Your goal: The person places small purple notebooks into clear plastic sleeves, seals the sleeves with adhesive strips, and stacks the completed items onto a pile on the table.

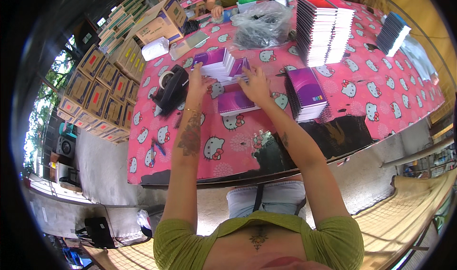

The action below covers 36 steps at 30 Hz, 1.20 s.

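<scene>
Purple spiral notebooks [211, 56] lie in a small, uneven stack on the pink table, between my two hands. My left hand [198, 82] is at the stack's left end, fingers stretched out and thumb apart. On the other side, my right hand [256, 85] is open with fingers spread, its fingertips at the right end of the tilted purple notebooks. Closer to me lies another low pile of purple notebooks [234, 101], just below my right hand. A taller pile of purple spiral notebooks [305, 86] stands to the right of my right forearm.
A black tape dispenser [172, 90] sits left of my left hand, with blue-handled pliers or cutters [159, 147] nearer. Tall red notebook stacks [316, 32], a clear plastic bag [263, 25] and dark-blue notebooks [393, 34] stand farther off. Cartons [97, 86] are piled left. Another person's hand [217, 11] is across the table.
</scene>
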Available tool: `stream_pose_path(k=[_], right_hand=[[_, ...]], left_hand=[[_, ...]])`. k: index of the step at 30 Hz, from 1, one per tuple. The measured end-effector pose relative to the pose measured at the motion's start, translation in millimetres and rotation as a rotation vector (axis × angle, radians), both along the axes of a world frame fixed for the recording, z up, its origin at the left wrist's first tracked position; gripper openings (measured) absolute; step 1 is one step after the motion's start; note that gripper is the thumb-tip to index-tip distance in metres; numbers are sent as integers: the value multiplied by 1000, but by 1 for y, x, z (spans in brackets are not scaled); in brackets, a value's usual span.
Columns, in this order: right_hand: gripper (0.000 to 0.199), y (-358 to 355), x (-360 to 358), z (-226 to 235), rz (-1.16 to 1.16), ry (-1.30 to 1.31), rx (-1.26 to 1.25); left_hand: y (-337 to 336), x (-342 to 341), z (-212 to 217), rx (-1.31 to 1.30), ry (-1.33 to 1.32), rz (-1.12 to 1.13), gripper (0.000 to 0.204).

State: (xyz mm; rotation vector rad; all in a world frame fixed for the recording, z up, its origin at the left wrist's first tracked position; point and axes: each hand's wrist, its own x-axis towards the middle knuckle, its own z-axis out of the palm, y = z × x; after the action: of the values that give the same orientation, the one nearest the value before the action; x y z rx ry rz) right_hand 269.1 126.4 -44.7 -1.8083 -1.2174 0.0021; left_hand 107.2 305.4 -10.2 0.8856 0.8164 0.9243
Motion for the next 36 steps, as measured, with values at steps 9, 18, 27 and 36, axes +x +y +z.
stream_pose_path(k=[9, 18, 27, 36], right_hand=[[51, 7, 4, -1, -57, 74, -184], [54, 9, 6, 7, 18, 48, -248], [37, 14, 26, -2, 72, 264, -63], [39, 41, 59, -30, -5, 755, 108]], left_hand=[[-18, 12, 8, -37, 37, 106, 71], [-16, -4, 9, 7, 19, 64, 69], [-23, 10, 10, -52, -40, 61, 72], [-18, 29, 6, -76, -73, 49, 67]])
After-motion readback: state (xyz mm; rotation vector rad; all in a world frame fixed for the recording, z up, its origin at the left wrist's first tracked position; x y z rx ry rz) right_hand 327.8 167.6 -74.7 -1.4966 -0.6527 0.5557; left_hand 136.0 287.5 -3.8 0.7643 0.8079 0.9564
